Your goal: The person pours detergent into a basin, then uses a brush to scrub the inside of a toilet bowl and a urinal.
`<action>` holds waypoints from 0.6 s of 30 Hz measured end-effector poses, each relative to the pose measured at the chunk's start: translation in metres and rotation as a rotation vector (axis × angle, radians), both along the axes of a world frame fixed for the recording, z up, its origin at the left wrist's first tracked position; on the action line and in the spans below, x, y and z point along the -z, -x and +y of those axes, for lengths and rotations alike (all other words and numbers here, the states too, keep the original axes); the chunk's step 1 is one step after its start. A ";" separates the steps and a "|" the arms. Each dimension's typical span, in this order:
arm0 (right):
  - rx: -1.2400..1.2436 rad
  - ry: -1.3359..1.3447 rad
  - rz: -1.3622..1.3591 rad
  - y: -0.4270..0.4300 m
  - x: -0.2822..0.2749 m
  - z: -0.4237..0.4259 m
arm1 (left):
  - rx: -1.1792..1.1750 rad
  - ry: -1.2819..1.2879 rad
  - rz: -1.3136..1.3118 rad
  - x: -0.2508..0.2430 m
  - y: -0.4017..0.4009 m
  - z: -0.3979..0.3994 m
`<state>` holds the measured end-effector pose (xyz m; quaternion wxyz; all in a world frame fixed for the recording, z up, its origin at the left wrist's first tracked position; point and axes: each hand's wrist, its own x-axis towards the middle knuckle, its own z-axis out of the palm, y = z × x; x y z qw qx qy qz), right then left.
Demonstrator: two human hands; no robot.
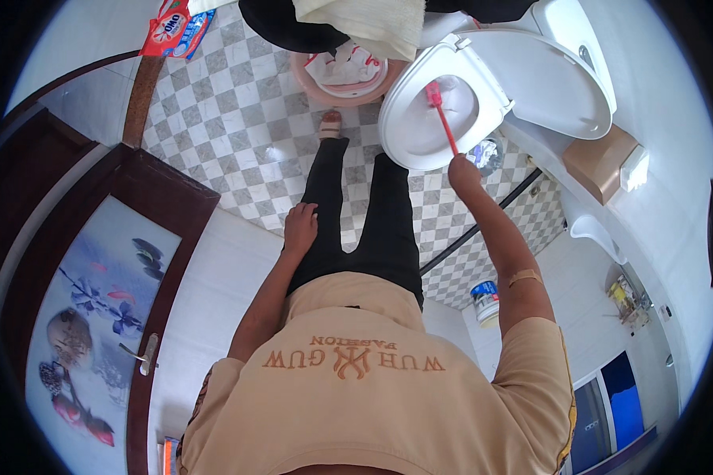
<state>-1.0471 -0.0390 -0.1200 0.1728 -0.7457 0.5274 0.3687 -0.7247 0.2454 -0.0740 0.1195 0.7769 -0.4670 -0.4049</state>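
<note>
My right hand point(466, 177) grips the handle of a red toilet brush point(447, 127). The brush's pink head points into the bowl of a white toilet point(399, 133), whose lid point(546, 83) is tipped back. Part of the head lies against the inner bowl, with pale wet-looking streaks or foam beside it. Against the black trousers on my thigh rests my left hand point(301, 228), fingers slightly curled and holding nothing.
Left of the toilet stands a pink basin point(309, 92) with white cloth, below hanging towels point(371, 24). A waste bin point(487, 155) sits beside the bowl. A brown tissue box point(600, 160), a tub point(485, 303), a dark pole point(481, 222) and an open door point(104, 332) are around.
</note>
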 end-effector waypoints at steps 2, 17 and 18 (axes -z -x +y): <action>-0.001 -0.064 -0.040 0.001 -0.003 0.016 | 0.013 -0.024 -0.003 0.001 -0.001 -0.001; -0.009 0.051 0.151 -0.011 -0.003 -0.012 | -0.003 -0.046 -0.034 0.010 0.018 0.004; 0.028 -0.014 0.047 -0.005 -0.007 0.001 | -0.042 -0.022 -0.012 0.011 0.018 0.004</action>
